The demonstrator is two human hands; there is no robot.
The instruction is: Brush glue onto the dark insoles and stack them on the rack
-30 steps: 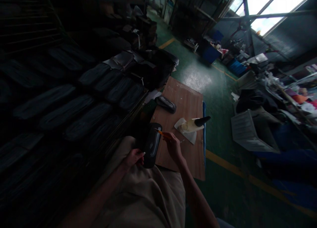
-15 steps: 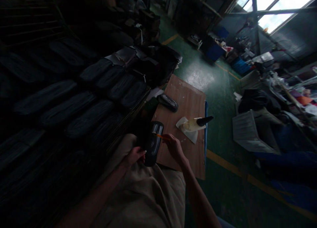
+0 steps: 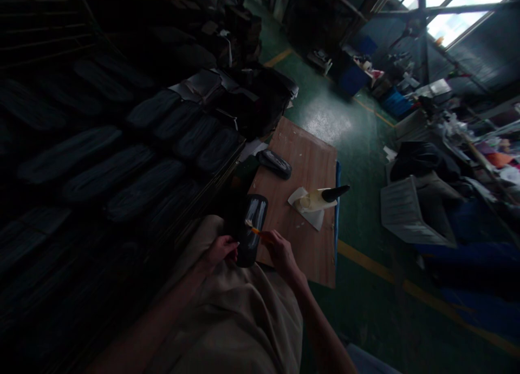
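Observation:
A black oblong pad (image 3: 247,253) lies at the near left edge of the board, its upper part streaked with a whitish, wet-looking coating. At its left side my left hand (image 3: 224,249) is closed on the edge, fingers partly hidden. My right hand (image 3: 278,246) pinches a small brush (image 3: 254,230) with an orange handle, its bristles against the pad's surface. Farther up the board rests a second oblong pad (image 3: 275,163) with whitish marks. To the right, a pale translucent bottle (image 3: 312,200) with a black tapered end lies on a white sheet (image 3: 314,219).
The wooden board (image 3: 300,146) stands before my knees. Rows of similar dark coated pads (image 3: 109,171) fill the rack at left. Dark stacked goods (image 3: 268,97) border the board's far left. A pale ribbed crate (image 3: 410,214) stands on the green floor (image 3: 365,173) at right.
The brush has moved slightly down and left across the pad, and my right hand has lowered with it. More whitish streaks show on the upper part. My left hand stays at the edge.

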